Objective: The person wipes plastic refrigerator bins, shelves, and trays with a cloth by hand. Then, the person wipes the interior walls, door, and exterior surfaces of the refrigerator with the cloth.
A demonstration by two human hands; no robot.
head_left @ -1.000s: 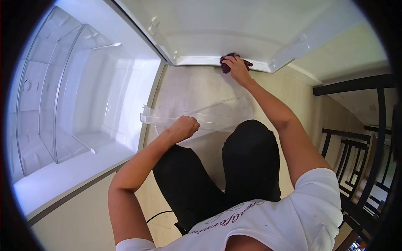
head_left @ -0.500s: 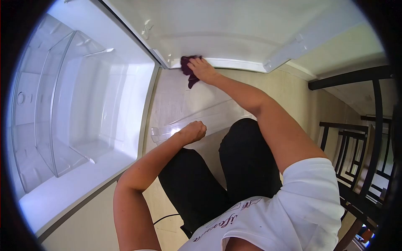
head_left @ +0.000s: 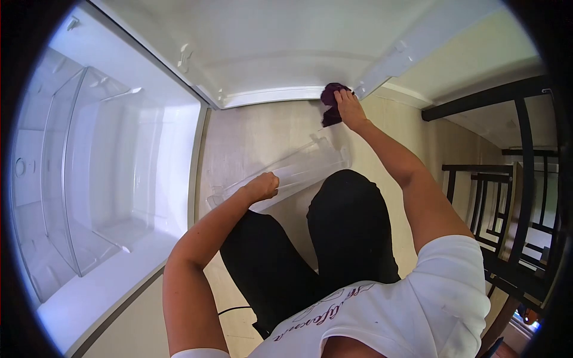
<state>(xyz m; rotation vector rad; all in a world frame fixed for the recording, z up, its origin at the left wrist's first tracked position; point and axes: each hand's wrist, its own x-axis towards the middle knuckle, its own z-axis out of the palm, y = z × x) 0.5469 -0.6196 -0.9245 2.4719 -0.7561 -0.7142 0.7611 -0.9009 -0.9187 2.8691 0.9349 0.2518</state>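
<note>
While the right hand [head_left: 351,110] pinched a dark, bunched cloth [head_left: 332,98] at the right corner of the open door's [head_left: 286,53] lower edge, the left hand [head_left: 261,187] was curled tight on a clear plastic bin [head_left: 295,173], near the middle of its length. The bin's long axis slanted from near the fridge's [head_left: 113,179] front edge up toward the cloth, which hung just beyond its far end. Pale floor [head_left: 250,131] spread beneath; whether the bin touched it could not be told. Dark-framed furniture [head_left: 522,143] stood beyond the right arm.
</note>
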